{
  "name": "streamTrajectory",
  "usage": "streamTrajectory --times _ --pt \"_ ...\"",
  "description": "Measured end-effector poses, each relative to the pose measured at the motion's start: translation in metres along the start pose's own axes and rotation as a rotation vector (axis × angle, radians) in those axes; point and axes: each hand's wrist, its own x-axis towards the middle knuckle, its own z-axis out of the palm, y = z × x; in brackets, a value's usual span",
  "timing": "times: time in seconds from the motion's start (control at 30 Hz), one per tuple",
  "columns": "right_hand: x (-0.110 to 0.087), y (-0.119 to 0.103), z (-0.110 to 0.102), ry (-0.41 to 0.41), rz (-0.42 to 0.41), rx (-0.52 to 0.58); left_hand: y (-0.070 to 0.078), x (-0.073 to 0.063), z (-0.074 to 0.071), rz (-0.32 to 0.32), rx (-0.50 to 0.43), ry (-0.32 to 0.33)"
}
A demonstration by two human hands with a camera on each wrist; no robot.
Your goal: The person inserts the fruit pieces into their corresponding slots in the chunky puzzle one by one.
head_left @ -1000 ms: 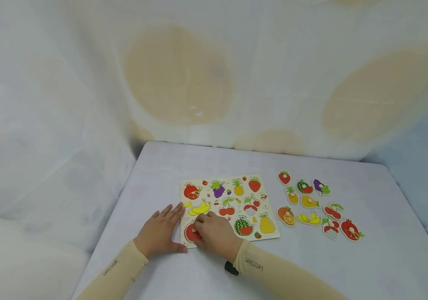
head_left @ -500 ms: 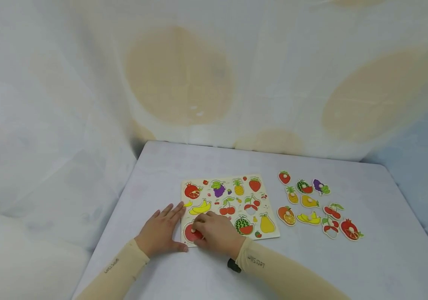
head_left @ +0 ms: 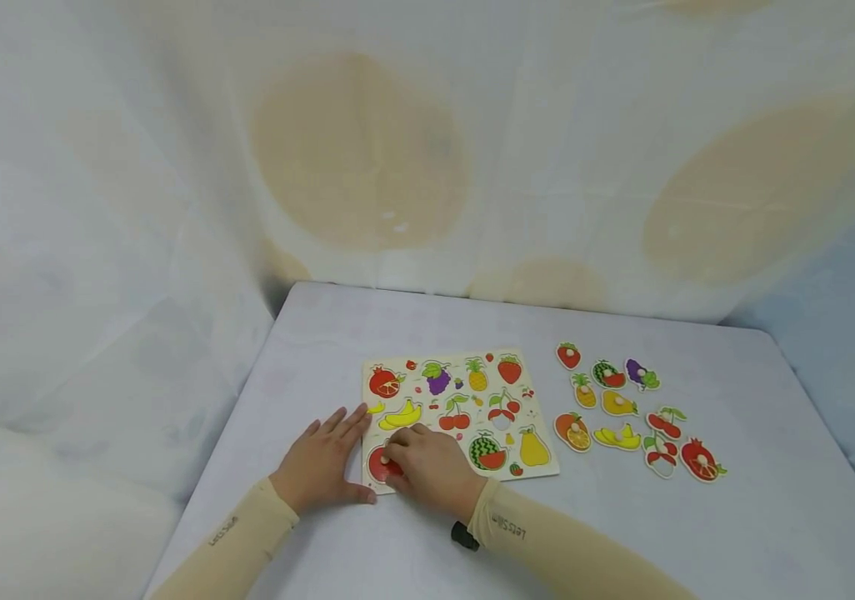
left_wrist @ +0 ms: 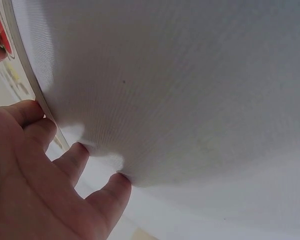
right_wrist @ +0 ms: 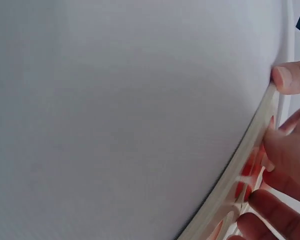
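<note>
A white fruit puzzle board [head_left: 373, 433] lies flat on the table in the head view. At its left edge my left hand [head_left: 318, 471] rests with fingers spread, the fingertips touching the board's edge, as the left wrist view also shows. My right hand [head_left: 431, 471] reaches over the board's near left corner. Its thumb and fingers pinch the small knob of a red round puzzle piece [head_left: 377, 465], which sits at that corner's slot. Whether the piece lies fully flush I cannot tell. The fingers cover part of it.
Right of the board lie loose knobbed pieces: a strawberry [head_left: 568, 356], a watermelon [head_left: 609, 375], grapes [head_left: 642, 375], a pineapple [head_left: 583, 391], a pear [head_left: 618, 403], an orange [head_left: 572, 432], bananas [head_left: 617, 437], cherries [head_left: 665, 422], a pomegranate [head_left: 701, 460]. A small black object [head_left: 465, 536] shows beside the right forearm.
The red round piece has shifted slightly under the right fingers, which still pinch its knob. The left hand stays at the board's edge.
</note>
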Motion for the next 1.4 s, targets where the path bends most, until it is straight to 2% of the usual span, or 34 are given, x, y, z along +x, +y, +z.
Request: streamTrajectory --times 0.2,0.4,0.53,0.7,0.83,1.0,1.1,1.23,1.4 --pt "0.002 0.001 0.003 0.013 0.01 -0.003 0.001 0.0 -0.002 -0.007 0.0 -0.007" --pt "0.001 0.004 -0.001 -0.042 -0.001 0.003 0.001 0.0 -0.002 -0.018 -0.01 -0.012" --pt "-0.006 0.013 -0.015 -0.083 0.035 0.057 0.0 -0.003 -0.004 -0.033 -0.026 -0.007" --pt "-0.037 0.048 -0.031 -0.059 0.153 0.125 -0.004 -0.007 -0.002 -0.047 -0.032 -0.003" --pt "-0.073 0.084 -0.037 -0.023 0.305 0.133 -0.008 -0.009 -0.001 -0.044 -0.027 0.001" --pt "-0.114 0.126 -0.036 0.009 0.484 0.132 -0.014 -0.013 -0.002 -0.048 -0.035 0.002" --pt "-0.132 0.144 -0.036 -0.001 0.559 0.106 -0.015 -0.015 -0.003 -0.047 -0.045 -0.003" --pt "-0.143 0.157 -0.034 -0.011 0.573 0.065 -0.017 -0.017 -0.006 -0.059 -0.066 -0.012" --pt "-0.142 0.159 -0.031 0.01 0.573 0.059 -0.02 -0.017 -0.007 -0.065 -0.076 -0.005"
